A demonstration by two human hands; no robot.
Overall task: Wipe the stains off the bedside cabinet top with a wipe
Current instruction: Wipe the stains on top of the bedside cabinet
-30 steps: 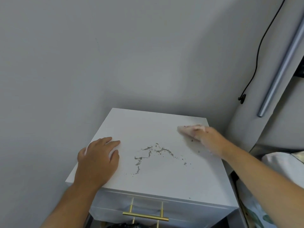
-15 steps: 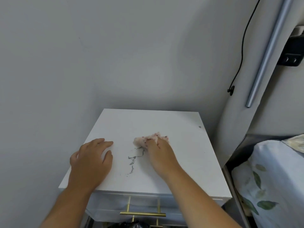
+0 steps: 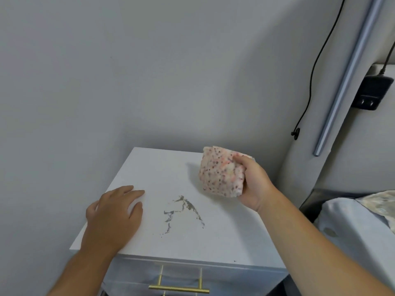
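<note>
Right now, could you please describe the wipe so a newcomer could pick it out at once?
Find the white bedside cabinet top against the grey wall. Above its back right part, the right hand holds up the wipe, a folded pinkish pad speckled with dark spots, unlike the plain white surface.

The right hand (image 3: 254, 184) holds a speckled wipe (image 3: 221, 171) above the stains (image 3: 183, 210); the left hand (image 3: 113, 214) lies flat on the cabinet top (image 3: 224, 238).

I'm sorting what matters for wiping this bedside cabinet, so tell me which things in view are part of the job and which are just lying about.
Part of the job:
wipe, held up in the right hand
stains
cabinet top
left hand, flat on the top

Just lying about:
black plug adapter
black cable
grey bar
bedding
brass drawer handle
</note>
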